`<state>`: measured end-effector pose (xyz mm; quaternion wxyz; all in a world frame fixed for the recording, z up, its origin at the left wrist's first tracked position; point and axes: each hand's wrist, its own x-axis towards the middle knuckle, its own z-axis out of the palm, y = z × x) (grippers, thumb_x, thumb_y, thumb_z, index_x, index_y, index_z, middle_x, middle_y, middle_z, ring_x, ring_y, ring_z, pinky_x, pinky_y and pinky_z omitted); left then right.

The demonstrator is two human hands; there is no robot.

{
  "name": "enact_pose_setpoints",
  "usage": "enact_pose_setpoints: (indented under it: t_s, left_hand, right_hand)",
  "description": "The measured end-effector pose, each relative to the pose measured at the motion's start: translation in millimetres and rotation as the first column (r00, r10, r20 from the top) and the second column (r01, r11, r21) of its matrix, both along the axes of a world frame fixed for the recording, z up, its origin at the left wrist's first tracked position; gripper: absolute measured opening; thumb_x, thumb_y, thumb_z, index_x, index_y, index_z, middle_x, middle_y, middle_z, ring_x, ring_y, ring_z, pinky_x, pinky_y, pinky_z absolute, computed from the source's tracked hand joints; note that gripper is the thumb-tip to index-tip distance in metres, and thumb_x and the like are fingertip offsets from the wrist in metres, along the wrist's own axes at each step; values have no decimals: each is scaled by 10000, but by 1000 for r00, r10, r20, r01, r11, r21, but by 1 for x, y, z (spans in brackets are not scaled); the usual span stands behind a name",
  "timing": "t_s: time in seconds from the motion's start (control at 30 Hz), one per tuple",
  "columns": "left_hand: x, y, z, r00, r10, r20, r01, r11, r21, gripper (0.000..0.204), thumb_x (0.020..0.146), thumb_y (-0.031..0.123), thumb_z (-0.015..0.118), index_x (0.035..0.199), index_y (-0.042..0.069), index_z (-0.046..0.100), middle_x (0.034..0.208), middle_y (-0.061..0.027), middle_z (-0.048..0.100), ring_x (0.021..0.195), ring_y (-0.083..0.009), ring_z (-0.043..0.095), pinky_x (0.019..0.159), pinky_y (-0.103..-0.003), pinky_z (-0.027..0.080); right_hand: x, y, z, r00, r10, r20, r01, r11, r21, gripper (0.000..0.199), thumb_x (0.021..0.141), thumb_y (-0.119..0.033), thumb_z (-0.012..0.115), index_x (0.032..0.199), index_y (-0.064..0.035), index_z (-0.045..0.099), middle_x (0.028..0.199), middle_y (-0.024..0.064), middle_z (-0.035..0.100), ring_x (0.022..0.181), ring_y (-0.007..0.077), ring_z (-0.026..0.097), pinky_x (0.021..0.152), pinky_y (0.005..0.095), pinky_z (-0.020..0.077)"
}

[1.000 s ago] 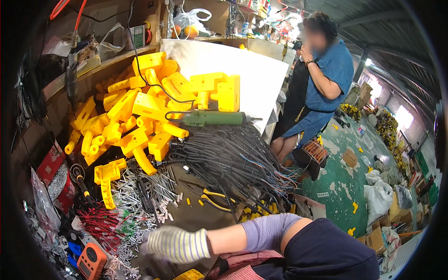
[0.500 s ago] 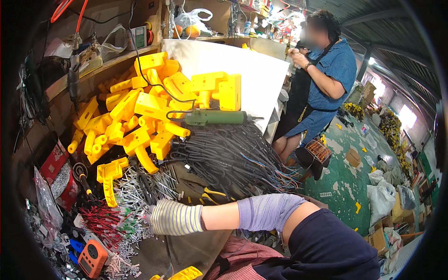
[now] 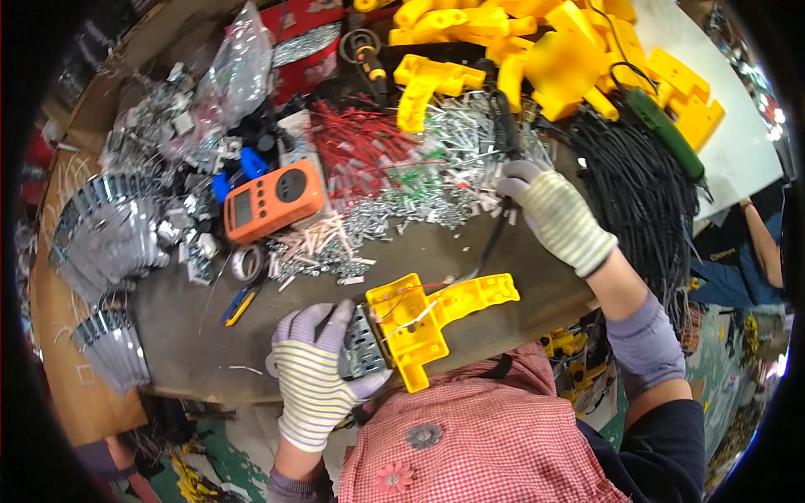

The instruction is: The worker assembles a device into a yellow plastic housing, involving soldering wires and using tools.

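My left hand [image 3: 314, 373], in a striped glove, is closed round a perforated grey metal cylinder [image 3: 364, 345] joined to an open yellow plastic housing [image 3: 415, 335]. The housing lies hollow side up near the table's front edge, with red and white wires inside its wide part and a pistol-like handle pointing right. From the handle a black cord [image 3: 488, 247] runs up to my right hand [image 3: 562, 218], gloved too. The right fingers are curled on the cord beside a heap of silver screws [image 3: 465, 138]. The fingertips are partly hidden.
Behind lie red-wired parts [image 3: 360, 147], an orange meter [image 3: 275, 201] and yellow housings [image 3: 570, 63]. Black cords [image 3: 633, 184] and a green tool [image 3: 667, 134] are at right. Grey metal strips [image 3: 109, 239] fan out at left, near blue-yellow cutters [image 3: 241, 303]. A co-worker [image 3: 738, 260] stands at far right.
The view has swung down and to the left, so the co-worker now sits at the right rim. My left hand, the metal cylinder and the wired yellow housing have come into full view.
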<state>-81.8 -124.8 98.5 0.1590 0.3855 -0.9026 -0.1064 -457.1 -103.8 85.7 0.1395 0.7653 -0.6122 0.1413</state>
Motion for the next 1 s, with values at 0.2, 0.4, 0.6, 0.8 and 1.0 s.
enact_pose_setpoints:
  t_s: [0.2, 0.4, 0.6, 0.8, 1.0]
  left_hand:
    - [7, 2, 2, 999, 23, 49, -25, 999, 33, 864, 562, 549, 823, 1265, 83, 637, 1160, -134, 573, 1092, -350, 522, 954, -495, 424]
    - [37, -27, 19, 959, 118, -257, -142, 987, -78, 534, 737, 344, 789, 1179, 69, 669, 1089, -150, 621, 1076, -345, 575, 953, -476, 453]
    - [119, -138, 6, 745, 667, -16, -623, 686, -375, 341, 840, 213, 765, 1067, -16, 654, 947, -187, 703, 863, -318, 668, 808, -405, 523]
    - [127, -130, 0, 704, 688, -177, -688, 722, 71, 404, 810, 124, 768, 1159, -7, 610, 920, -172, 697, 845, -278, 683, 759, -381, 537]
    - [170, -97, -8, 566, 754, -333, -601, 654, 459, 225, 921, 89, 663, 1123, -7, 634, 830, -93, 681, 728, -127, 628, 646, -298, 518]
  right_hand:
    - [71, 43, 32, 945, -45, 325, 93, 986, -136, 341, 729, 93, 615, 1042, -42, 634, 1038, 149, 617, 911, 352, 600, 797, 442, 494]
    - [116, 102, -6, 785, 108, 611, -38, 991, -127, 297, 729, 88, 652, 994, -44, 630, 901, 151, 590, 700, 311, 569, 641, 393, 472]
    - [123, 105, -22, 666, 70, 743, 94, 980, -177, 280, 760, 79, 650, 1005, -53, 621, 797, 104, 589, 691, 294, 575, 639, 389, 474]
    - [117, 103, -28, 727, 156, 668, -75, 986, -149, 277, 716, 43, 663, 965, -74, 633, 763, 86, 605, 630, 292, 575, 604, 405, 470]
    - [118, 101, -22, 759, 195, 621, -140, 981, -138, 285, 705, 44, 665, 958, -85, 638, 776, 83, 610, 656, 291, 586, 607, 409, 471]
